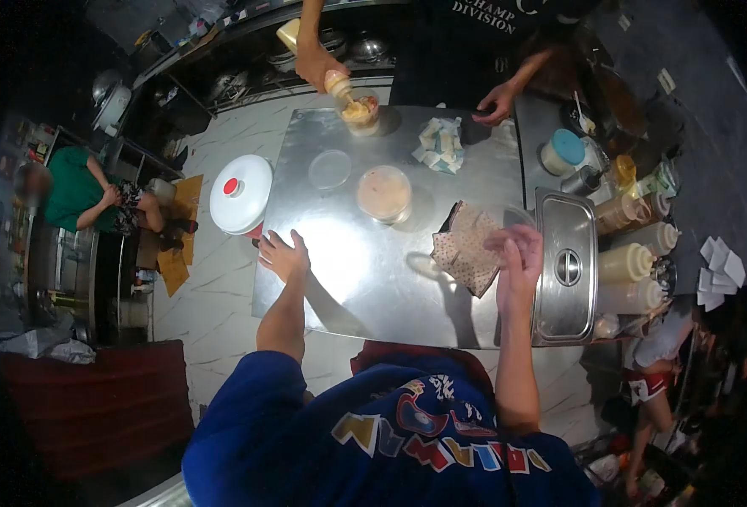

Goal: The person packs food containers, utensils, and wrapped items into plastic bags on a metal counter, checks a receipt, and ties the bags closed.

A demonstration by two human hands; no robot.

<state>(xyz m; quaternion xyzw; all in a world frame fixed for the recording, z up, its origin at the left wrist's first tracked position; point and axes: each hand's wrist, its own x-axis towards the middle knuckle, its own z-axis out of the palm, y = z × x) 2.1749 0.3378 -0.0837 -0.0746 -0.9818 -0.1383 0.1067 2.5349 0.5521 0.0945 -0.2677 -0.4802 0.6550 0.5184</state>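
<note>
My left hand (284,256) is at the left edge of the steel table, fingers spread and holding nothing. My right hand (519,258) is raised over the table's right side with its fingers curled together. A faint, clear rounded edge shows by those fingertips; whether they grip it is unclear. Just left of that hand lies a brown, dotted cloth or paper piece (468,245). Farther in stands a round tub (384,193) with pale pinkish contents. A flat, clear round lid (329,170) lies to its left.
Across the table a co-worker's hand (321,69) tips a squeeze bottle (338,83) over a filled clear cup (360,116). A crumpled wrapper (441,145) lies nearby. A white-lidded pot (242,193) stands left; a steel pan lid (567,267) and sauce bottles (629,264) are right.
</note>
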